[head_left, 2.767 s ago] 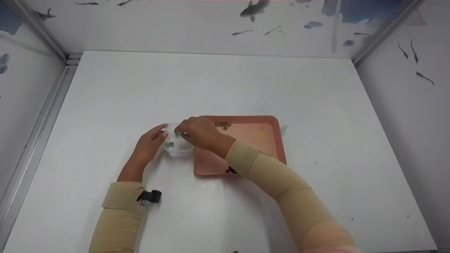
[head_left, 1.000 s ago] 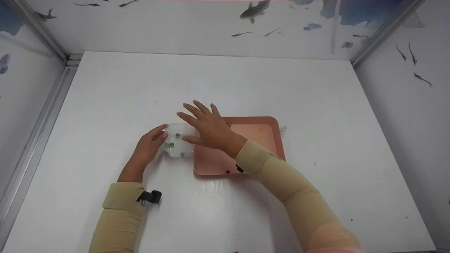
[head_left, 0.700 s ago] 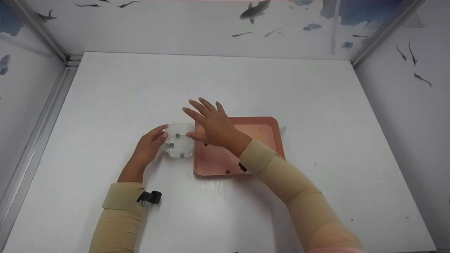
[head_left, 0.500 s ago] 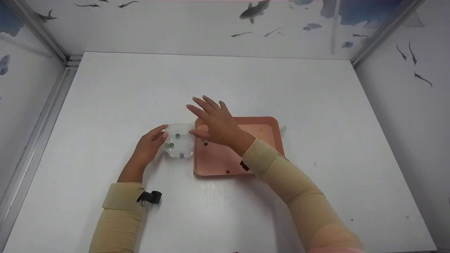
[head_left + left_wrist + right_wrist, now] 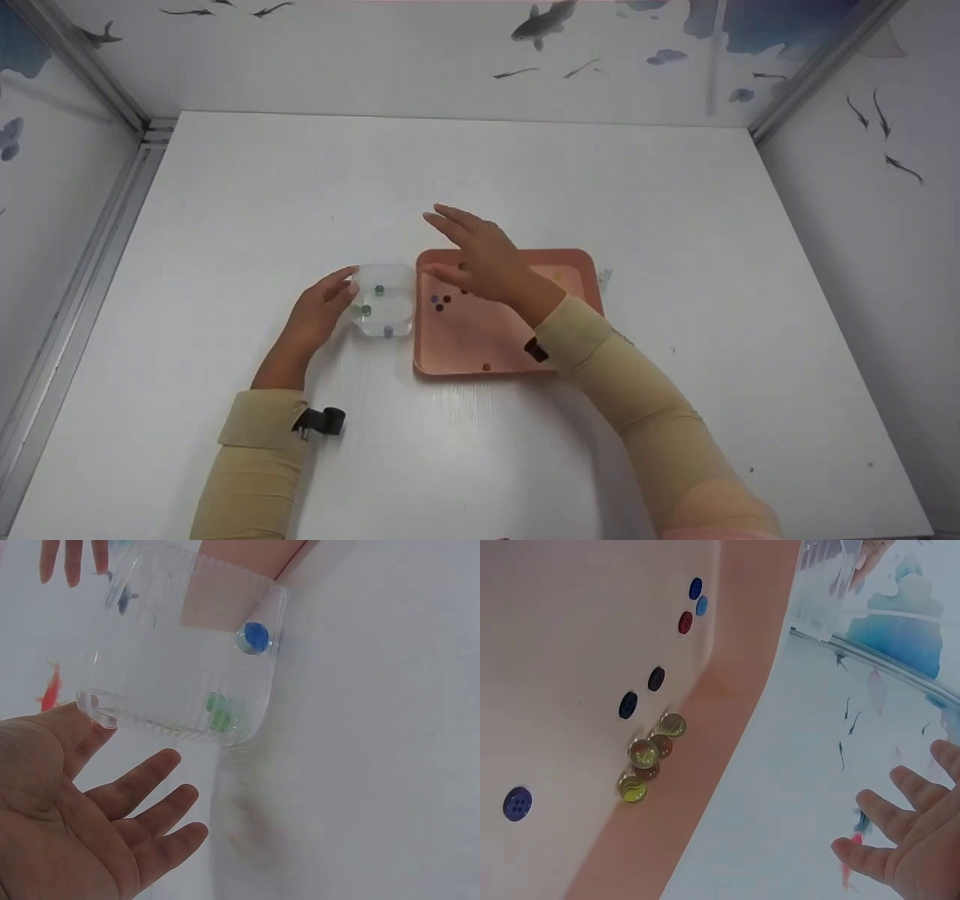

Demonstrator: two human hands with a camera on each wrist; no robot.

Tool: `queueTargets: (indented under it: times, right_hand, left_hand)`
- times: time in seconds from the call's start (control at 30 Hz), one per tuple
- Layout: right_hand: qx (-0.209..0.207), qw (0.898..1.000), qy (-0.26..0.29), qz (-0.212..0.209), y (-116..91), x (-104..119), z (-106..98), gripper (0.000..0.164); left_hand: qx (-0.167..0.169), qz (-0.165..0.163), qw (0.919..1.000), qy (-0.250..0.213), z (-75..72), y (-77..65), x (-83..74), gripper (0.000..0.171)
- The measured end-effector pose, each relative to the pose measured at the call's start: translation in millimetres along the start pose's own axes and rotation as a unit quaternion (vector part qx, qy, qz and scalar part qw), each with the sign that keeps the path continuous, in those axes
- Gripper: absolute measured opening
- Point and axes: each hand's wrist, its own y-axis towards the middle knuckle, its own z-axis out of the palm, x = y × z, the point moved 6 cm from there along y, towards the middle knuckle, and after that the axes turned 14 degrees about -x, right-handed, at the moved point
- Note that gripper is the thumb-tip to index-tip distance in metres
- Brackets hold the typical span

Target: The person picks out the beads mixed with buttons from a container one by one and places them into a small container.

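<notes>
Left hand (image 5: 319, 311): grip narrowed, thumb and forefinger pinching the rim of the clear plastic container (image 5: 161, 664), other fingers loose. Right hand (image 5: 495, 264): grip wide, fingers parted, nothing held, over the far edge of the pink tray (image 5: 461, 341). Upright on the white surface (image 5: 420, 465), just beside the tray, the container bears green marbles (image 5: 366, 310) and a blue marble (image 5: 256, 637); buttons (image 5: 517, 804) lie in the tray. Likeliest mishap: a tug at the rim tips the container, spilling marbles

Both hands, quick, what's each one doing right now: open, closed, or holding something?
Left hand: holding the clear container at its rim.
Right hand: open above the pink tray, nothing seen in it.
</notes>
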Motion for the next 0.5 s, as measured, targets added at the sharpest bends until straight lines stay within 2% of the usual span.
queueTargets:
  times: [0.23, 0.37, 0.5]
  right_hand:
    - [0.023, 0.998, 0.036, 0.045, -6, -13, -3, 0.067]
    - [0.021, 0.996, 0.057, 0.067, -8, -20, -6, 0.066]
    - [0.021, 0.989, 0.089, 0.114, -11, -28, -9, 0.066]
  left_hand:
    - [-0.002, 0.002, 1.0000, 0.003, -0.1, 0.0, -0.5, 0.052]
    - [0.000, 0.002, 1.0000, 0.005, 0.0, -0.1, -0.9, 0.052]
    - [0.001, 0.001, 1.0000, 0.008, 0.3, 0.3, -1.4, 0.052]
